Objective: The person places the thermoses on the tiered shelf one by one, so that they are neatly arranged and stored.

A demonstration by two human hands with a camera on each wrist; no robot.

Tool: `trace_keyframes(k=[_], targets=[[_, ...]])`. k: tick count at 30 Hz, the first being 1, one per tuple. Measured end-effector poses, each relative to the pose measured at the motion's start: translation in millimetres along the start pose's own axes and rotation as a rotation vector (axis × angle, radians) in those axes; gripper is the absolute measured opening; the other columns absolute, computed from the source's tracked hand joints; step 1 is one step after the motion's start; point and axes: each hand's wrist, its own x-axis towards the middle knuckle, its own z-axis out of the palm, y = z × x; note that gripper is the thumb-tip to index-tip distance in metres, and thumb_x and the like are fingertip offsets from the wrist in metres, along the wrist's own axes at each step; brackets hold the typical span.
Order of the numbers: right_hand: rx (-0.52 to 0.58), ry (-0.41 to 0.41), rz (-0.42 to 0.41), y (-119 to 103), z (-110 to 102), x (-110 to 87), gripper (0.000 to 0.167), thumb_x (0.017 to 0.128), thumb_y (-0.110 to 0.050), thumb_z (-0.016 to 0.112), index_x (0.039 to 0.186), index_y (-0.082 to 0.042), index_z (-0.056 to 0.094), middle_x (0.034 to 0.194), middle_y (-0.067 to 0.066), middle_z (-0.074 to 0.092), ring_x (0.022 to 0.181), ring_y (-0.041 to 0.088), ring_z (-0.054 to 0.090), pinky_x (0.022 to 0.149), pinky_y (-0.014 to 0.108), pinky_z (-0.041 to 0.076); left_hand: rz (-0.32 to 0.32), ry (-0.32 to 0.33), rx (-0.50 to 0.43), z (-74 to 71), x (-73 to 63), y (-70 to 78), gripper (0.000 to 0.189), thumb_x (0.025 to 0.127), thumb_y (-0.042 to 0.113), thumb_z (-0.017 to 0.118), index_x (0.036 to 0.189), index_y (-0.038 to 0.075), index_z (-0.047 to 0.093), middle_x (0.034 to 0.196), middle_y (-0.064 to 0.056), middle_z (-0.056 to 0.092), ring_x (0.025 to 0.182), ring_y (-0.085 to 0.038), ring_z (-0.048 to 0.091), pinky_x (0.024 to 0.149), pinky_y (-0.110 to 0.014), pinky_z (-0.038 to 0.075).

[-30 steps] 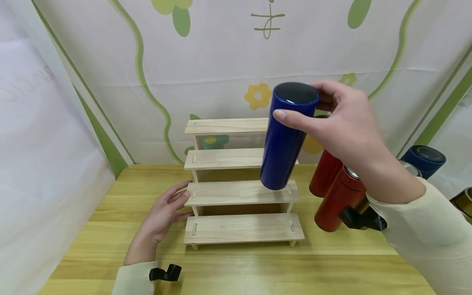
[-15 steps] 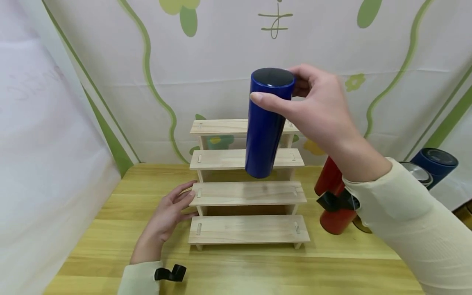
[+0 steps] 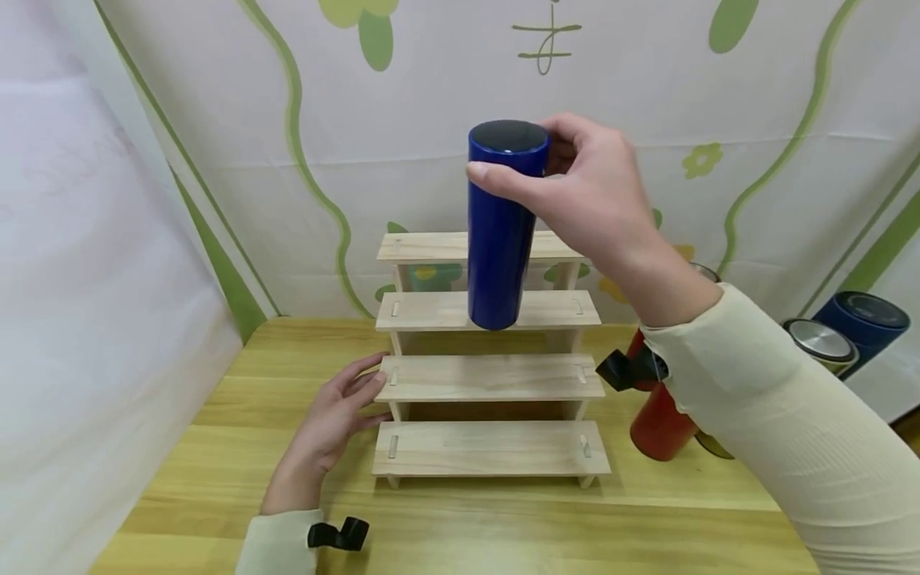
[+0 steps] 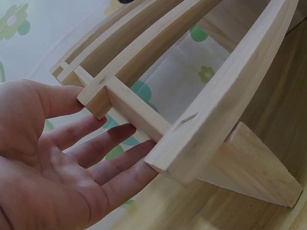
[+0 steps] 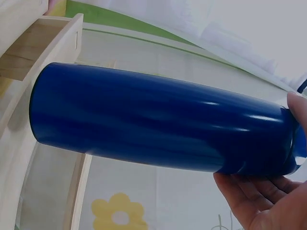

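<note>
My right hand [image 3: 596, 188] grips a glossy blue thermos [image 3: 499, 239] near its dark-capped top, thumb in front and fingers behind. The thermos hangs nearly upright, its lower end overlapping the second-highest board in the head view. In the right wrist view the blue thermos [image 5: 144, 120] lies across the picture, with wooden boards near its far end. A pale wooden four-step shelf [image 3: 492, 449] stands on the table. Beside its left end is my left hand [image 3: 327, 431], thumb at a board's end. In the left wrist view its fingers [image 4: 115, 143] reach out loosely against the shelf's side.
Right of the shelf stand red thermoses [image 3: 661, 427], partly hidden by my right sleeve [image 3: 755, 399]. Farther right are a silver-lidded thermos [image 3: 819, 339] and a dark blue one [image 3: 870, 319]. A patterned white cloth [image 3: 431, 96] hangs behind the wooden table [image 3: 503, 527].
My right hand has carried the blue thermos left and up, from the shelf's right end toward its middle, and it is more upright. The left hand stays at the shelf's side; the head view has shifted slightly.
</note>
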Motion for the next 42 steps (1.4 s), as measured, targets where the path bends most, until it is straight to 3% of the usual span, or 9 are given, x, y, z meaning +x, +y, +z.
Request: trace_keyframes(k=[21, 34, 39, 42], targets=[[-0.054, 0.031, -0.013, -18.8, 27.9, 35.1, 0.058, 0.084, -0.06, 0.087, 0.121, -0.018, 0.068, 0.11, -0.003, 0.071, 0.103, 0.014, 0.067, 0.092, 0.031, 0.053, 0.015, 0.008, 0.021, 3.7, -1.8, 0.8, 0.052, 0.113, 0.029, 0.059, 0.162, 0.019, 0.047, 0.164, -0.019, 0.05, 0.142, -0.037, 0.057, 0.106, -0.052, 0.06], [0.024, 0.058, 0.007, -30.5, 39.6, 53.2, 0.051, 0.084, -0.057, 0.088, 0.109, -0.018, 0.068, 0.106, -0.004, 0.071, 0.101, 0.012, 0.067, 0.092, 0.029, 0.055, 0.018, -0.007, 0.003, 3.7, -3.2, 1.0, 0.053, 0.113, 0.028, 0.059, 0.163, 0.02, 0.045, 0.163, -0.019, 0.05, 0.143, -0.039, 0.057, 0.108, -0.057, 0.058], [0.043, 0.068, -0.004, -35.1, 44.4, 60.4, 0.051, 0.083, -0.055, 0.089, 0.106, -0.017, 0.065, 0.103, -0.004, 0.069, 0.099, 0.012, 0.066, 0.089, 0.028, 0.055, -0.002, -0.053, -0.041, -1.6, -1.7, 3.9, 0.057, 0.111, 0.027, 0.062, 0.164, 0.018, 0.044, 0.163, -0.021, 0.05, 0.139, -0.036, 0.06, 0.109, -0.057, 0.057], [0.033, 0.072, -0.004, -35.2, 47.5, 63.2, 0.052, 0.082, -0.056, 0.09, 0.104, -0.016, 0.064, 0.099, -0.005, 0.067, 0.096, 0.011, 0.065, 0.087, 0.028, 0.054, -0.008, -0.132, -0.041, -10.4, -1.7, 7.3, 0.062, 0.11, 0.023, 0.064, 0.166, 0.013, 0.039, 0.165, -0.025, 0.046, 0.137, -0.034, 0.062, 0.109, -0.059, 0.057]])
